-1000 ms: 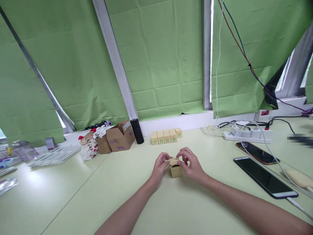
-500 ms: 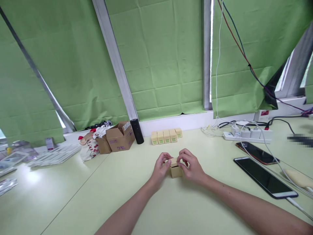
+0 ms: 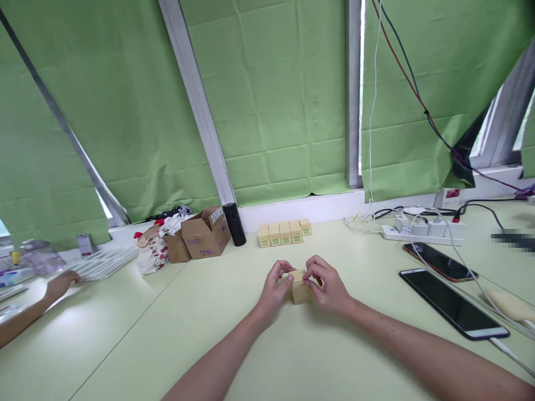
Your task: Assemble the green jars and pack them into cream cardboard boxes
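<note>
A small tan cardboard box [image 3: 301, 294] sits on the table between my two hands, its lid flap nearly down over the top. My left hand [image 3: 275, 287] grips the box's left side, thumb and fingers at the lid's edge. On the right, my right hand [image 3: 326, 284] pinches the lid's right front edge with curled fingers. Beyond my hands stands a row of several similar small boxes [image 3: 285, 233] with green labels, close to the wall.
An open brown carton [image 3: 207, 236] and a black cylinder [image 3: 234, 224] stand at back left. Another person's hand [image 3: 61, 285] is at the white racks [image 3: 104, 262], far left. Two phones, one a white-edged phone [image 3: 453, 303], and a power strip [image 3: 422, 231] with cables lie at right.
The gap under the small box's lid has narrowed as the lid came down. My hands have barely moved. Another person's arm has come in at the far left.
</note>
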Available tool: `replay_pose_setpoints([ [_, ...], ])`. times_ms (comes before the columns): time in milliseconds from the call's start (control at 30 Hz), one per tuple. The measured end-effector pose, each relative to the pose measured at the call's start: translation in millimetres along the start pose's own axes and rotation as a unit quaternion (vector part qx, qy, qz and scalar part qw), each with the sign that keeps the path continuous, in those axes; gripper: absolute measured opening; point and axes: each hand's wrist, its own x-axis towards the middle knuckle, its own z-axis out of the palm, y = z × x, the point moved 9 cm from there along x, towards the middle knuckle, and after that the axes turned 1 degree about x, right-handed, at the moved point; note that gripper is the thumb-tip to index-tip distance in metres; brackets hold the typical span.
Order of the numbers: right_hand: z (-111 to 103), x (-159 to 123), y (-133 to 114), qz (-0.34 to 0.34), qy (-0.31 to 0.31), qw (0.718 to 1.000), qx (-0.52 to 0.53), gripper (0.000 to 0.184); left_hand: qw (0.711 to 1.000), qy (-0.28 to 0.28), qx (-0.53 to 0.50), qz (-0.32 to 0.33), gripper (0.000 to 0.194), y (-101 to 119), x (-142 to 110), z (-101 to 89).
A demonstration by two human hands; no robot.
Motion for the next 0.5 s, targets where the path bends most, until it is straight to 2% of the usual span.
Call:
replay_pose_setpoints([
  [500,4.4,-2.5,-4.6,-0.022,-0.043,0.997,-0.062,0.017,1.000,0.007,-0.001,-0.006,0.034,1.6,-1.1,-0.4],
])
